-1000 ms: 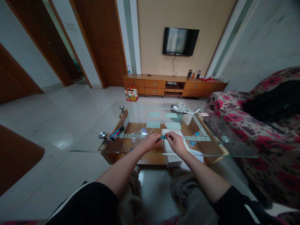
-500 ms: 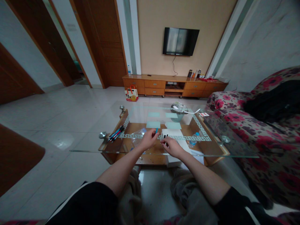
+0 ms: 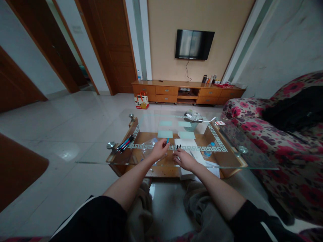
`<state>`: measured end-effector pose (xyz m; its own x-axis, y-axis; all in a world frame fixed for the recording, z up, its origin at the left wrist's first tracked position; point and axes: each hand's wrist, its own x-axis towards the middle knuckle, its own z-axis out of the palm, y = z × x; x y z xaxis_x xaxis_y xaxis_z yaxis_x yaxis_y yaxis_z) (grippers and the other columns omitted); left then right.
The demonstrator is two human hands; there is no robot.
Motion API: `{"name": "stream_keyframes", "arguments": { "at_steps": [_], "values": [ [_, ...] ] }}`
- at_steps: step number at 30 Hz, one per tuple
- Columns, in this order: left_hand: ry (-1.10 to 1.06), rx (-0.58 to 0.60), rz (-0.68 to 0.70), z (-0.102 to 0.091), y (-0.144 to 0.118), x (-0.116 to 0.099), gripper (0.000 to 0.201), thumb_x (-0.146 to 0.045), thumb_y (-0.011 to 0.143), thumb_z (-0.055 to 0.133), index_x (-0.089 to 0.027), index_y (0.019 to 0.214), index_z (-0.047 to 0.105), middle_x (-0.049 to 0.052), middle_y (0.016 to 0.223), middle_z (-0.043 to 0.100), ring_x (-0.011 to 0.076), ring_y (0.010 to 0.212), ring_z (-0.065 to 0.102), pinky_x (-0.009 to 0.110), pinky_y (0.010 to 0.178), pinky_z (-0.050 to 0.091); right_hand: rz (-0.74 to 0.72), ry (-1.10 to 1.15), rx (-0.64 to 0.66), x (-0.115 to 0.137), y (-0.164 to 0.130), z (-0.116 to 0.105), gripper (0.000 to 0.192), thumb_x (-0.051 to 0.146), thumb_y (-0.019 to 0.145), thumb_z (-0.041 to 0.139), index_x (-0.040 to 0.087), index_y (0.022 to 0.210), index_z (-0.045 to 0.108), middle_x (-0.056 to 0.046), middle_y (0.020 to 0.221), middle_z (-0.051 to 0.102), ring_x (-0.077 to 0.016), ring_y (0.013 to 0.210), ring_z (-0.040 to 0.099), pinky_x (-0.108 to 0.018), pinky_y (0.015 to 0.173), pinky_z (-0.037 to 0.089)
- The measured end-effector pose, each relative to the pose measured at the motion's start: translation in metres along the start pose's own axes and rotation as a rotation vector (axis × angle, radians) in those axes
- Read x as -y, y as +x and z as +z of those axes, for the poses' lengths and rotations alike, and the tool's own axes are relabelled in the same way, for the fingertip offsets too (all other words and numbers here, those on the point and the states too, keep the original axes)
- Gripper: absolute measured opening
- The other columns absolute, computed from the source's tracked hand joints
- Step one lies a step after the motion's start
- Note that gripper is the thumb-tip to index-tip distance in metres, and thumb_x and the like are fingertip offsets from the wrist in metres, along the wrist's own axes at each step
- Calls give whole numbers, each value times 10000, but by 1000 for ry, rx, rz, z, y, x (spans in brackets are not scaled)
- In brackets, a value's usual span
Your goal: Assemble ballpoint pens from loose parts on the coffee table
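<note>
My left hand (image 3: 160, 149) is closed over the glass coffee table (image 3: 153, 162), pinching a small blue piece like a pen cap (image 3: 168, 140) that sticks up past the fingers. Just to its right, my right hand (image 3: 185, 159) has its fingers drawn together. A thin white stick (image 3: 173, 148) rises by those fingertips, and two short black pieces like pen ends (image 3: 178, 147) show just beyond them; what the fingers grip is hidden. At the table's left lies a bunch of pens (image 3: 125, 144), black, blue and red.
Under the glass are a crumpled clear plastic bag (image 3: 148, 146), a white box (image 3: 186, 173) and a bottle with a blue cap (image 3: 210, 149). A bin (image 3: 191, 126) stands beyond. A card (image 3: 219, 123) lies at the far right; a flowered sofa (image 3: 252, 116) is beside the table.
The right hand has turned slightly, its fingers now lower and covering more of what is in them. The thin white stick shows more clearly. My left hand has shifted slightly left with the blue piece.
</note>
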<state>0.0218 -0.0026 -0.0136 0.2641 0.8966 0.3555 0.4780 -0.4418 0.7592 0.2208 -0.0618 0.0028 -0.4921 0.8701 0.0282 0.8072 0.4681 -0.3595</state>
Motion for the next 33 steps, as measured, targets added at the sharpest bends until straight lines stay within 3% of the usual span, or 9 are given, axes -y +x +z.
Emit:
{"name": "stream_keyframes", "arguments": {
  "at_steps": [17,33],
  "values": [
    [20,1,0,-2,-1,-2,218,-368,916,515,-181,856,612,-41,655,566,118,601,489,235,593,342,-6,-20,17,2,2,-8,139,158,892,610,164,914,748,-96,980,651,-208,977,604,-293,887,434],
    [37,10,-19,-3,-1,0,237,-381,910,524,-178,815,604,-45,625,545,116,588,479,234,583,323,25,-50,11,2,2,-8,171,117,857,607,176,948,739,-102,1006,671,-220,1011,611,-287,883,435]
  ]
}}
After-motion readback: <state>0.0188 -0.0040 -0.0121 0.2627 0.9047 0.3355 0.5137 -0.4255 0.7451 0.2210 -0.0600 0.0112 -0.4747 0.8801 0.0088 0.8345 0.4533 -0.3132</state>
